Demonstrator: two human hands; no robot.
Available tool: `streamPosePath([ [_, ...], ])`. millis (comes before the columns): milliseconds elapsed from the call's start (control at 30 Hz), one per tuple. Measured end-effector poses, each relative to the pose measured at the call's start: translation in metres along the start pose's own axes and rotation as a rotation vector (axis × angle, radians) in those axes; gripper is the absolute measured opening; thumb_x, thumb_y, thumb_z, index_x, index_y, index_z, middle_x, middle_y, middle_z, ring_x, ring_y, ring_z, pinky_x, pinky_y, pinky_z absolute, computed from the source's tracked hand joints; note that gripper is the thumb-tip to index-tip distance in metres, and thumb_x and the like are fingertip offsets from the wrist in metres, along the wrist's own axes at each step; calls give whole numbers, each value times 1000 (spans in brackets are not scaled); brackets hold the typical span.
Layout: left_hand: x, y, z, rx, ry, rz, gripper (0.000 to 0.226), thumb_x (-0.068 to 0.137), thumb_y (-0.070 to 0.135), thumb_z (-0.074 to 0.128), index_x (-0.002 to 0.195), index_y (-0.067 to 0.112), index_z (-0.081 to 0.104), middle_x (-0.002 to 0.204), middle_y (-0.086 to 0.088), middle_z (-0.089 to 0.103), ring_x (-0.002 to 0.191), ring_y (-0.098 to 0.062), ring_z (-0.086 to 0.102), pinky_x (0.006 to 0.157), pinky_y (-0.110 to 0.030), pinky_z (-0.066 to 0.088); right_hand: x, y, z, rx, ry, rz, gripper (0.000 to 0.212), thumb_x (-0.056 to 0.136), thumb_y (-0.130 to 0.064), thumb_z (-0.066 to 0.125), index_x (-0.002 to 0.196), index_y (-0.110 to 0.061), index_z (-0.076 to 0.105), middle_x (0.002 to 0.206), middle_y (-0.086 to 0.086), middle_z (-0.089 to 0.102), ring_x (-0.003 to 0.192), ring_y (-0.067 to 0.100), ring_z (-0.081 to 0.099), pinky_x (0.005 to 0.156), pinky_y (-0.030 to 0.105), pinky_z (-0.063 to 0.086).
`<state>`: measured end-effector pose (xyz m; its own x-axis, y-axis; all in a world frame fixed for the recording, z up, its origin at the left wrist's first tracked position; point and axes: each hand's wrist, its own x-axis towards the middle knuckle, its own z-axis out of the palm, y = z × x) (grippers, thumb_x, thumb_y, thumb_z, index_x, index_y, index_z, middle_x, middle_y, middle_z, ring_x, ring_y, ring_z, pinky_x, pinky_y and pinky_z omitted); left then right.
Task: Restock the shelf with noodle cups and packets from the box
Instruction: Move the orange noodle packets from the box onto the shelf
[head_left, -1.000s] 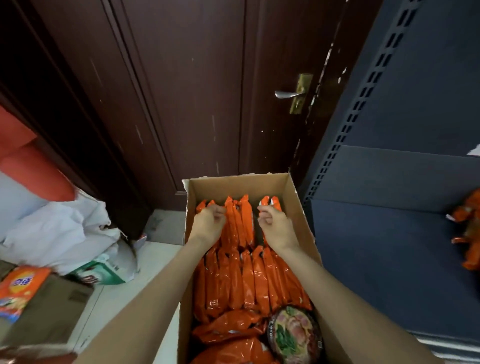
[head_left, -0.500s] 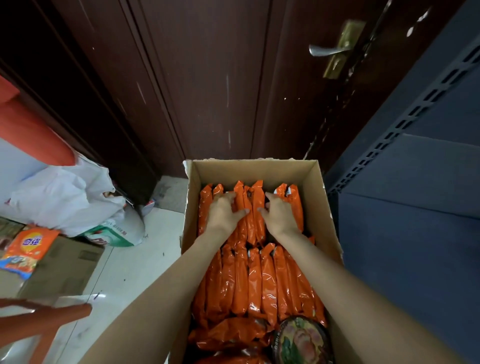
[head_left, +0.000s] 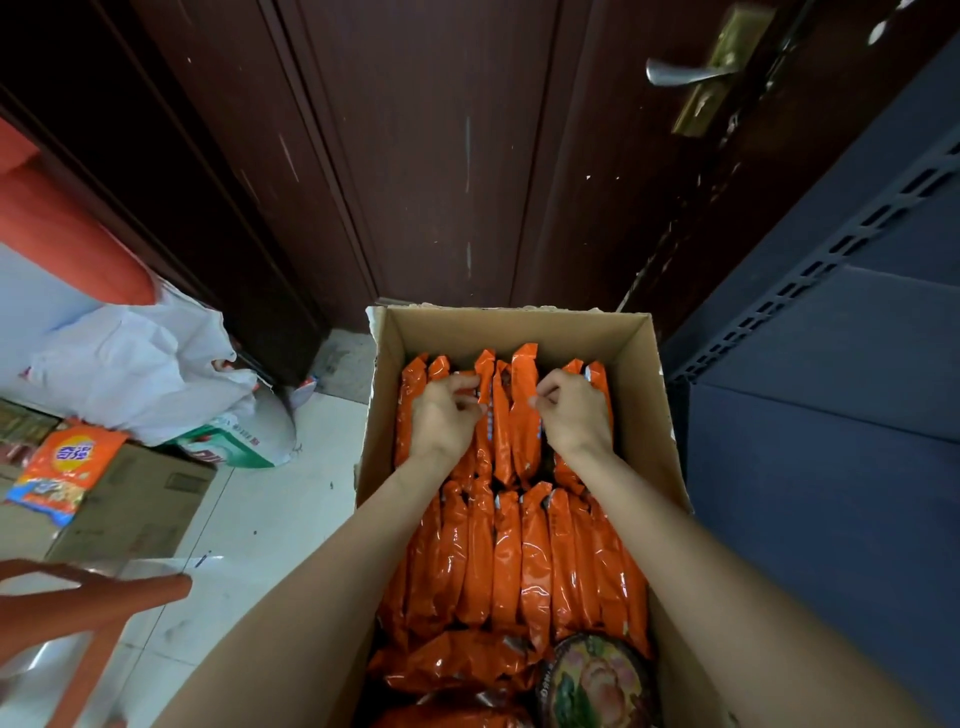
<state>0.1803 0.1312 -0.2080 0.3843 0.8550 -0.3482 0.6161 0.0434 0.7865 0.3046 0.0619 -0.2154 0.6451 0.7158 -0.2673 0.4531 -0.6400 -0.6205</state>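
Orange noodle packets (head_left: 519, 551): two rows standing on edge, filling the cardboard box (head_left: 636, 364) at centre frame; a few more lie flat at the lower edge. Noodle cup (head_left: 592, 680): one, printed lid up, lower right corner of the box. Left hand (head_left: 447, 415): in the far row, fingers (head_left: 465, 384) curled and pinching the top edges of packets. Right hand (head_left: 574, 413): just right of it, fingers curled likewise, gripping packet tops. Dark blue shelf (head_left: 831, 441): right of the frame, beside the box. Brown door (head_left: 441, 156) with lever handle (head_left: 680, 73): upper frame. White plastic bag (head_left: 135, 369) and orange detergent packet (head_left: 62, 470): left of the frame, on the floor side.
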Motion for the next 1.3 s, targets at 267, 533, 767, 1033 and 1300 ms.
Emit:
streamPosePath([
  [267, -38, 17, -27, -20, 79, 219, 30, 93, 8, 54, 121, 17, 63, 98, 6, 65, 88, 1, 56, 80, -3, 39, -38, -21, -43, 244, 95, -76, 11, 91, -14, 60, 82, -17, 53, 78, -13, 54, 80, 12, 61, 73, 35, 57],
  [533, -83, 63, -67, -127, 135, 529, 28, 90, 9, 58, 113, 21, 68, 98, 10, 69, 87, 4, 60, 76, 4, 37, -99, -44, -87, 514, 278, -108, 21, 93, -14, 55, 76, -25, 49, 91, 8, 66, 81, 24, 68, 59, 47, 59],
  [767, -144, 117, -44, -244, 36, 703, 29, 89, 13, 61, 114, 28, 67, 98, 1, 67, 91, -4, 62, 89, -25, 50, -172, -29, -153, 647, 517, -164, 18, 94, -12, 52, 78, -18, 49, 83, 11, 65, 80, 30, 66, 61, 55, 57],
  [1033, -220, 180, 53, -313, -183, 819, 32, 88, 10, 62, 111, 32, 67, 100, -1, 66, 93, -9, 62, 91, -37, 51, -250, 69, -231, 649, 781, -107, 24, 94, -14, 53, 74, -25, 49, 80, 14, 64, 79, 34, 64, 63, 56, 55],
  [1300, -312, 217, 217, -356, -385, 758, 35, 87, 4, 60, 103, 33, 71, 99, -1, 69, 93, -11, 65, 91, -40, 52, -313, 241, -313, 579, 947, 45, 24, 92, -14, 56, 75, -29, 48, 69, -2, 54, 58, 15, 48, 65, 51, 52],
])
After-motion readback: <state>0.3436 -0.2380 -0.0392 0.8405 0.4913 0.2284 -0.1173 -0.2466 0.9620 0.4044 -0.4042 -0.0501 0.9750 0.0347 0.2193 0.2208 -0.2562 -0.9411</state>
